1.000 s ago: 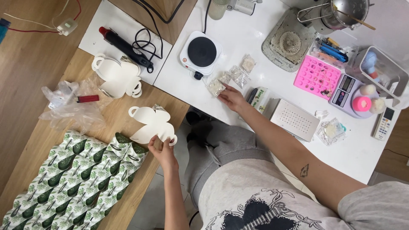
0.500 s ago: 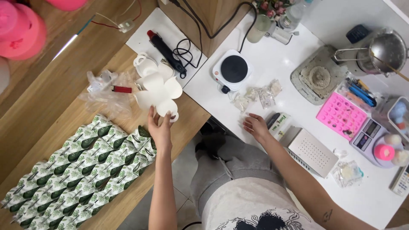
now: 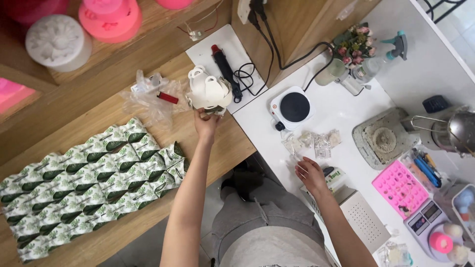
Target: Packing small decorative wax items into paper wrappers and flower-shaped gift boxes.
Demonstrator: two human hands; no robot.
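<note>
Left hand [image 3: 205, 123]: arm stretched out over the wooden desk [image 3: 99, 106], fingers pinching the near edge of a stack of white flower-shaped paper cut-outs [image 3: 209, 90]. The stack sits at the desk's far right edge, overlapping a white sheet [image 3: 208, 47] (a black handheld tool [image 3: 225, 70] with a red tip lies on that sheet, long axis running from far edge to near edge). The stack's petals fan away from the person; no clear long axis.

Right hand [image 3: 310, 174]: rests on the white table [image 3: 336, 116] near its front edge, fingers loosely spread, tips just beside small clear packets [image 3: 311, 142] holding pale pieces.

Containers: crumpled clear bag [image 3: 148, 96] on the desk, holding a red cylinder; pink silicone mould [image 3: 401, 190], cavities mostly bare; grey round dish [image 3: 383, 138] with a pale residue inside; metal pot [image 3: 457, 131] at the table's right edge, contents not visible.
</note>
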